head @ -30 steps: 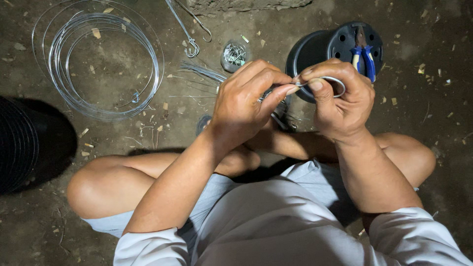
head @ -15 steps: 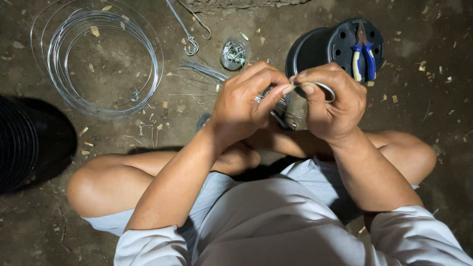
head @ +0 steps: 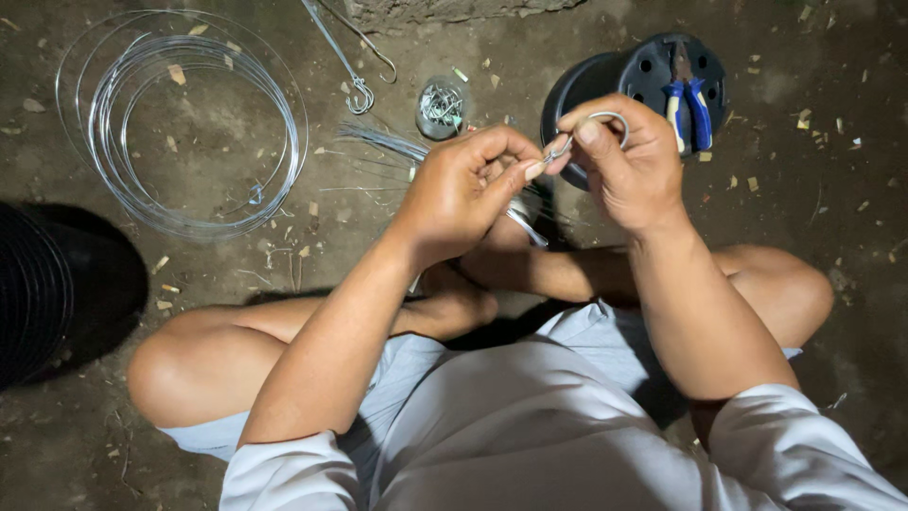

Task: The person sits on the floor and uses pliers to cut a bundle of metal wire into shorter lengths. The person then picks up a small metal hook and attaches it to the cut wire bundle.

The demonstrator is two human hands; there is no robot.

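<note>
Just in front of the black round holder [head: 605, 76], my right hand [head: 629, 166] pinches a small wire loop [head: 605, 123]; my left hand [head: 468, 185] grips its tail, which runs leftward between both.

Since a second ago we have drawn our right hand [head: 629, 166] a little away from the black stool [head: 653, 80], and the wire loop [head: 605, 123] it pinches now arcs clear above the thumb, showing against the stool's near rim rather than lying across the fingers. Our left hand [head: 463, 189] has rolled so its thumb tip meets the loop's tail just beside that rim, where before the knuckles covered it.
</note>
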